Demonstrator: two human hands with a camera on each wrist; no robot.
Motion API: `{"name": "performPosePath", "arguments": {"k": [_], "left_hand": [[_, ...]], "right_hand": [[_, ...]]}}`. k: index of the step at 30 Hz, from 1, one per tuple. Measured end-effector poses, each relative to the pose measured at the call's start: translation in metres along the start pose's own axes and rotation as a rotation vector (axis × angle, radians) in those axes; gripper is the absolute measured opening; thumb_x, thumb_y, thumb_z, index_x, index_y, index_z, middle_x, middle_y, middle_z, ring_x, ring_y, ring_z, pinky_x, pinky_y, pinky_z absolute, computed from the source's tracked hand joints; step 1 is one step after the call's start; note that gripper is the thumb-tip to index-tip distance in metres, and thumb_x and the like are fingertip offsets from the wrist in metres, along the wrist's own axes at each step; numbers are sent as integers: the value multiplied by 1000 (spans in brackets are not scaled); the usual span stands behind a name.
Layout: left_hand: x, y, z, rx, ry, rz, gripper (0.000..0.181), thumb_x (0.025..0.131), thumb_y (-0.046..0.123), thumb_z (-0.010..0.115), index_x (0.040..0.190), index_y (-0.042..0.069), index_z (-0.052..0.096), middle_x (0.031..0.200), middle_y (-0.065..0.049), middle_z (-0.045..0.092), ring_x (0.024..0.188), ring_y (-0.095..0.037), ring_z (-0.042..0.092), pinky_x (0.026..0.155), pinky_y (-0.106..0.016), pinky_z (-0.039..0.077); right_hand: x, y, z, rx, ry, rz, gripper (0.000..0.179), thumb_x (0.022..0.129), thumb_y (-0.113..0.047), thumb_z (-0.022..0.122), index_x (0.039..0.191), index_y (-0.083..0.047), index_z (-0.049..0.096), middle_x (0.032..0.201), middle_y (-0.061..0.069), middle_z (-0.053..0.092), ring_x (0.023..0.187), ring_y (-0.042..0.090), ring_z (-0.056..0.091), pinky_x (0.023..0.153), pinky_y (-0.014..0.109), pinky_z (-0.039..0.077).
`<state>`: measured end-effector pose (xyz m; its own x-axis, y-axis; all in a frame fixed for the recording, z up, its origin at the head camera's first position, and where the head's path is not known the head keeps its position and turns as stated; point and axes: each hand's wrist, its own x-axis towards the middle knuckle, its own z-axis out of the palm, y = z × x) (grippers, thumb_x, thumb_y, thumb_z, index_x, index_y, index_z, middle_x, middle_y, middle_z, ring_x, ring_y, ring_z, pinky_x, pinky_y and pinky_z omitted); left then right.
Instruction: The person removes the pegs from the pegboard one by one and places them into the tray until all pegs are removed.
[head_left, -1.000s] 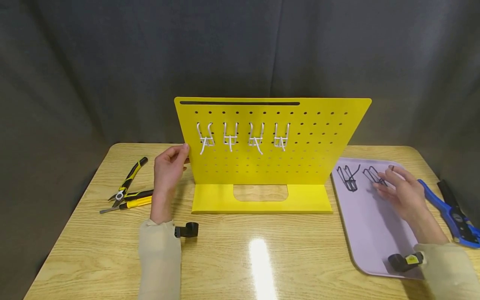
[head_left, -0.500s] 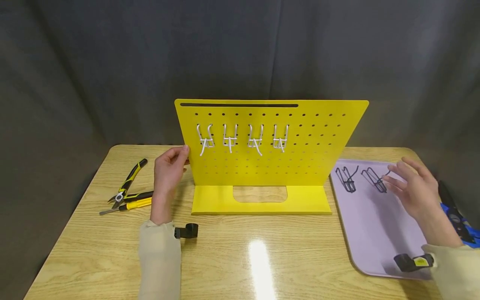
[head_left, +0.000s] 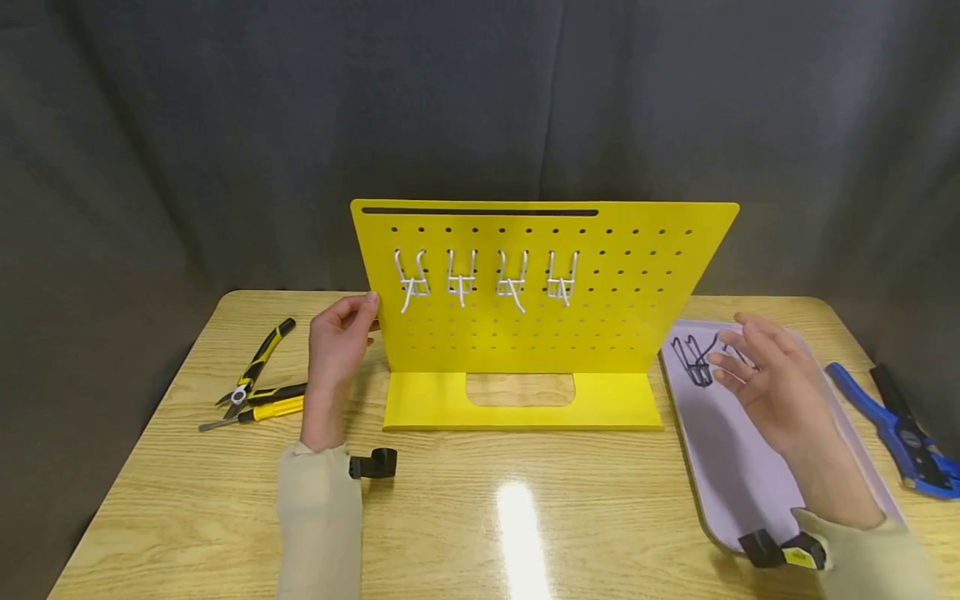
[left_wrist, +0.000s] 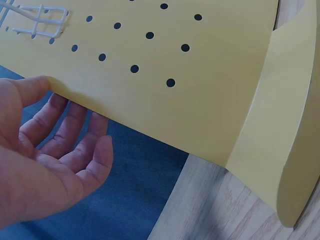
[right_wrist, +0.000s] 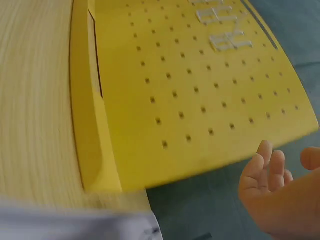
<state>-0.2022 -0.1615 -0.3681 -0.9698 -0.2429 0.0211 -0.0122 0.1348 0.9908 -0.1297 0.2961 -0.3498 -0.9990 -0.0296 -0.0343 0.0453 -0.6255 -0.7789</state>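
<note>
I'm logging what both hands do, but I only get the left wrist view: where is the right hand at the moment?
Observer: In the head view, the right hand appears above the lilac tray.
Operator: What lies on that tray?
Observer: I can make out two dark wire hooks, the second partly hidden behind the hand.
Operator: And how many white hooks are on the yellow pegboard altogether?
Observer: Four, side by side in one row, all nearer the left hand's end.
</note>
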Motion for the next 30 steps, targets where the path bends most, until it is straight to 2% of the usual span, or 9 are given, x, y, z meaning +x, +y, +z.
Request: {"name": "performPosePath", "arguments": {"k": [2,9,14,21,30], "left_hand": [[0,0,0,0,-3,-2,44,95,40,58,116,1,65,106,-9,64,101,-29,60,85,-38,44],[-1,1,2,3,-13,4,44,95,39,58,116,1,65,107,-11,64,99,-28,60,84,-39,44],[0,1,2,13,-10,13,44,95,40,58,115,1,65,105,-10,64,99,-28,60,84,-39,44],[1,2,0,19,0,24,44,95,40,58,115,1,66,104,-10,65,94,-21,61,82,-38,44],[0,0,0,9,1,14,42,95,38,58,115,2,66,101,-7,65,90,-18,62,78,-33,45]], "right_hand": [[-1,10,8,-20,-53,-28,21,101,-5,46,107,-5,66,94,11,70,78,27,69,72,32,55],[-1,38,29,-143,-100,-36,20,101,-7,47,108,-8,65,95,5,65,79,20,68,74,27,54],[0,51,46,-197,-92,-43,16,100,-7,50,105,-8,65,94,4,64,78,18,68,74,26,54],[9,65,72,-328,-84,-73,13,98,-13,56,105,-7,65,92,2,66,77,15,66,72,25,53],[24,78,101,-391,-123,-109,12,96,-15,59,105,-8,65,89,2,67,76,16,66,71,26,53]]}}
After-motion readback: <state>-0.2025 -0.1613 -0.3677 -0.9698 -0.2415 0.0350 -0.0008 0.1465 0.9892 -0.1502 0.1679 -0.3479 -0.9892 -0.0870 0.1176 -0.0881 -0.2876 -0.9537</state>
